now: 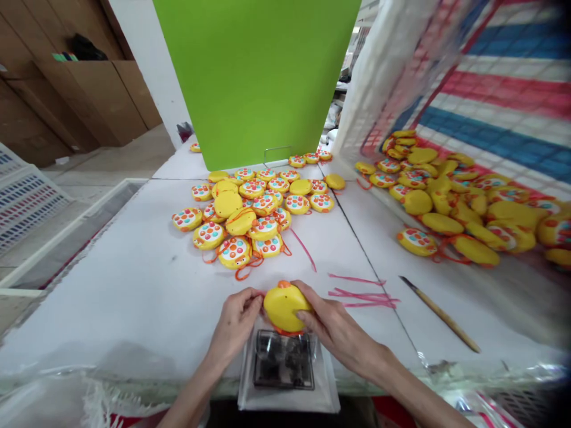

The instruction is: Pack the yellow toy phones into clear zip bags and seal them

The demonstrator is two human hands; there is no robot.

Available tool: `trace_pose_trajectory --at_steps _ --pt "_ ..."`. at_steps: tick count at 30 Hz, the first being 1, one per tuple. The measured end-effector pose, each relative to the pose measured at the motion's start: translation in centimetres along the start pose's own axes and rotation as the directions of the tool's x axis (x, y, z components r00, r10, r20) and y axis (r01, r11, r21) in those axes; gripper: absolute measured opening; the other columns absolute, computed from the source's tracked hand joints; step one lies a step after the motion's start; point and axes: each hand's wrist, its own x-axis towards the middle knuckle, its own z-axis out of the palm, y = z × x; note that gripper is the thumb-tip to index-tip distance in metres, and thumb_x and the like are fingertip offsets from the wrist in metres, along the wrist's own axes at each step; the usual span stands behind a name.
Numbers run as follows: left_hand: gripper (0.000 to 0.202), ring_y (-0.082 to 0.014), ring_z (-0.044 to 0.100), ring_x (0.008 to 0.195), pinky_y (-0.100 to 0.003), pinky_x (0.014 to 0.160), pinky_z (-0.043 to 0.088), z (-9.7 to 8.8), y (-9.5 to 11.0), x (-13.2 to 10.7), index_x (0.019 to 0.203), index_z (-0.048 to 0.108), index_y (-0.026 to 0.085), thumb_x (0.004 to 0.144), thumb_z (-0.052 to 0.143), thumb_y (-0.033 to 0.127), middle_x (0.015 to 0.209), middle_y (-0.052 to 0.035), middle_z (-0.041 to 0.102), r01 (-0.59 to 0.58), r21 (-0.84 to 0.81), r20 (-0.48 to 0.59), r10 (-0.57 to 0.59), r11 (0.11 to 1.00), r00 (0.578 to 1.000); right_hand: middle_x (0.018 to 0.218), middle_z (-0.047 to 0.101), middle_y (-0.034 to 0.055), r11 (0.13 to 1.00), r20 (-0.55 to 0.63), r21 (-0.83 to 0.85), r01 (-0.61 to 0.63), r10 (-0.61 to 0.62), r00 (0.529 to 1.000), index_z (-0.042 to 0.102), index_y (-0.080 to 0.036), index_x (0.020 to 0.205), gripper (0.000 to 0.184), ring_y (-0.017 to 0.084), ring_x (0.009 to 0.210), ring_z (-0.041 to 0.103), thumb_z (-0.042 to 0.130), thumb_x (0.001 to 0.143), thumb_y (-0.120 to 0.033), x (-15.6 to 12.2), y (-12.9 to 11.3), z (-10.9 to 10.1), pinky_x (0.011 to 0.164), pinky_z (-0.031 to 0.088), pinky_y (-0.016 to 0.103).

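yellow round toy (285,306) gripped between both hands above a clear plastic bag (285,398)
left hand (234,324) and right hand (332,315) clasp its rim; it looks light, stiff and smooth, best held by the edge.

Glossy plastic toy (285,306), clear plastic bag (288,401), smooth wooden handle (441,318), matt green board (254,77), woven plastic sack (504,89)
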Motion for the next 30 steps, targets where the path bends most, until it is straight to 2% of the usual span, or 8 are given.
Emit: trace_pose_trajectory --at_steps 4,7,10,14,19,23,26,30 --pt "0.023 -0.0161 0.057 0.062 -0.025 0.057 0.044 1.1 -0.1 0.3 0.068 0.058 0.016 0.079 0.05 0.035 0.063 -0.001 0.061 0.0 -0.089 -0.03 -0.003 0.996 1.0 0.104 0.066 0.0093 0.997 0.036 -0.071 0.026 -0.023 0.999 0.04 -0.02 0.132 0.039 0.02 0.084 0.063 0.032 0.095 -0.03 0.5 -0.6 -1.2 0.073 0.047 0.03" --pt "0.023 -0.0174 0.061 0.064 -0.027 0.06 0.047 1.4 -0.2 0.4 0.07 0.056 0.016 0.079 0.05 0.036 0.065 -0.0017 0.063 0.037 -0.188 0.001 -0.037 0.982 0.999 0.088 0.068 0.0058 0.976 0.179 -0.175 0.126 -0.094 0.979 0.065 -0.021 0.099 0.032 0.019 0.079 0.063 0.035 0.095 -0.031 0.8 -1.2 -2.0 0.066 0.045 0.027" --pt "0.024 -0.019 0.064 0.068 -0.03 0.064 0.05 1.7 -0.3 0.4 0.074 0.056 0.016 0.08 0.05 0.039 0.07 -0.0035 0.067 0.082 -0.273 0.029 -0.077 0.958 0.997 0.067 0.064 0.005 0.922 0.258 -0.351 0.163 -0.072 0.963 0.065 -0.017 0.067 0.043 0.017 0.062 0.061 0.038 0.094 -0.035 1.0 -1.5 -1.8 0.056 0.041 0.026" --pt "0.025 -0.0196 0.065 0.072 -0.03 0.066 0.052 1.8 -0.6 0.2 0.08 0.06 0.015 0.078 0.054 0.04 0.075 -0.0039 0.068 0.1 -0.338 0.044 -0.09 0.936 0.995 0.073 0.064 0.0068 0.863 0.066 -0.502 0.054 -0.024 0.998 0.066 -0.017 0.072 0.038 0.019 0.068 0.061 0.041 0.093 -0.036 1.5 -1.6 -0.6 0.057 0.039 0.027" --pt "0.025 -0.0201 0.063 0.081 -0.029 0.071 0.05 1.5 -0.8 -0.2 0.091 0.065 0.014 0.077 0.055 0.032 0.082 -0.0055 0.069 0.122 -0.337 0.097 -0.095 0.934 0.991 0.081 0.064 0.0041 0.879 -0.068 -0.474 0.05 -0.093 0.993 0.065 -0.02 0.085 0.02 0.018 0.077 0.059 0.047 0.091 -0.029 2.6 -2.1 1.3 0.058 0.04 0.025" --pt "0.023 -0.0174 0.059 0.072 -0.026 0.065 0.047 1.6 -0.5 -0.1 0.089 0.065 0.013 0.079 0.05 0.027 0.073 -0.0028 0.065 0.085 -0.26 0.089 -0.063 0.962 0.994 0.086 0.064 0.0033 0.881 -0.089 -0.468 0.072 -0.128 0.988 0.061 -0.021 0.096 0.016 0.018 0.082 0.059 0.046 0.09 -0.021 3.7 -2.5 2.1 0.061 0.041 0.026" --pt "0.022 -0.0156 0.055 0.063 -0.023 0.057 0.042 1.8 -0.2 0.0 0.08 0.064 0.013 0.079 0.044 0.023 0.064 -0.0002 0.059 0.034 -0.171 0.067 -0.023 0.985 0.997 0.084 0.064 0.0049 0.851 -0.038 -0.518 0.09 -0.128 0.991 0.06 -0.017 0.086 0.013 0.018 0.078 0.059 0.048 0.088 -0.017 4.4 -3.0 2.3 0.059 0.041 0.026" --pt "0.022 -0.0158 0.052 0.059 -0.024 0.055 0.039 2.0 0.3 -0.3 0.074 0.063 0.015 0.079 0.042 0.02 0.061 0.0002 0.059 -0.069 0.079 -0.024 0.071 0.994 0.997 0.083 0.065 0.0064 0.847 -0.013 -0.52 0.112 -0.139 0.99 0.059 -0.016 0.081 0.008 0.019 0.076 0.059 0.052 0.083 -0.013 5.1 -3.5 2.3 0.058 0.04 0.025"
